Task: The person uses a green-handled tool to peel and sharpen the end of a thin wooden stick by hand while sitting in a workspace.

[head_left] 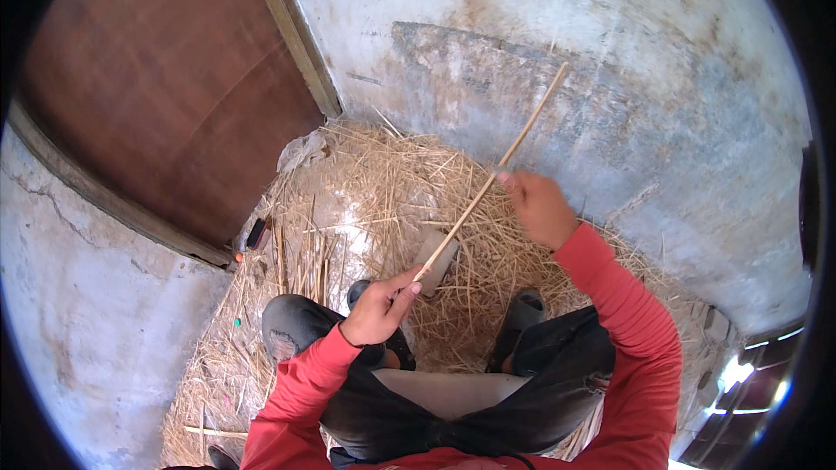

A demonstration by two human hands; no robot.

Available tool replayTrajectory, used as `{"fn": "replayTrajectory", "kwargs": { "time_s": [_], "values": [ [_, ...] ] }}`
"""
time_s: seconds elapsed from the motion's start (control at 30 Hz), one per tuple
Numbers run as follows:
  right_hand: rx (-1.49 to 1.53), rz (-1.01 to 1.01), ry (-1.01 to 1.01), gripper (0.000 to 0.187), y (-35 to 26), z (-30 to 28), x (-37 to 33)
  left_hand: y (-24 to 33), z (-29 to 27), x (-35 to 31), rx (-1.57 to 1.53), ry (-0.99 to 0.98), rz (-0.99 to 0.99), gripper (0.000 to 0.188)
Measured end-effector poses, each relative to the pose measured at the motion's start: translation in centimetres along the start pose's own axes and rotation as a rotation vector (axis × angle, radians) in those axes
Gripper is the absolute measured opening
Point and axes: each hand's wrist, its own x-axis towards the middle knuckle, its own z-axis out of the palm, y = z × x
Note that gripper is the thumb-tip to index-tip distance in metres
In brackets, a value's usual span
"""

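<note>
A long, thin, pale strip, like split bamboo or cane (475, 202), runs slantwise from between my knees up toward the wall. My left hand (380, 308) is closed round its near end, thumb along the top. My right hand (538, 207), slightly blurred, is closed with its fingertips against the strip past its middle. Something small and greyish shows at those fingertips, but I cannot make out what it is. The far part of the strip sticks out beyond my right hand. Below the strip, a flat greyish block (438, 261) lies on the floor between my feet.
Straw-like shavings (488, 252) cover the floor. Several longer strips (313, 265) lie left of the block, near a small dark object (257, 233). A stained wall (610, 122) rises ahead, with a brown door (174, 78) at the left. I sit on a pale low seat (444, 390).
</note>
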Motion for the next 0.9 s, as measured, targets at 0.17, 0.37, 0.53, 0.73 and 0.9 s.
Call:
{"fn": "replayTrajectory", "kwargs": {
  "time_s": [0.17,0.37,0.53,0.73,0.9],
  "values": [
    [-0.036,-0.157,0.159,0.06,0.4,2.7,0.7,-0.6,0.1,0.2,0.088,0.088,0.069,0.041],
    [0.116,-0.026,0.153,0.059,0.9,1.5,2.0,-0.6,-0.5,0.1,0.166,0.101,0.06,0.042],
    [0.083,-0.109,-0.271,0.046,-5.6,5.3,-2.9,-2.1,-0.9,0.3,0.253,0.245,0.211,0.041],
    [0.124,0.054,0.207,0.048,-0.2,2.2,2.6,-2.0,-0.8,0.1,0.249,0.195,0.161,0.039],
    [0.109,-0.034,0.037,0.047,-0.3,2.7,1.1,-0.6,-0.8,0.7,0.235,0.189,0.155,0.039]
  ]
}}
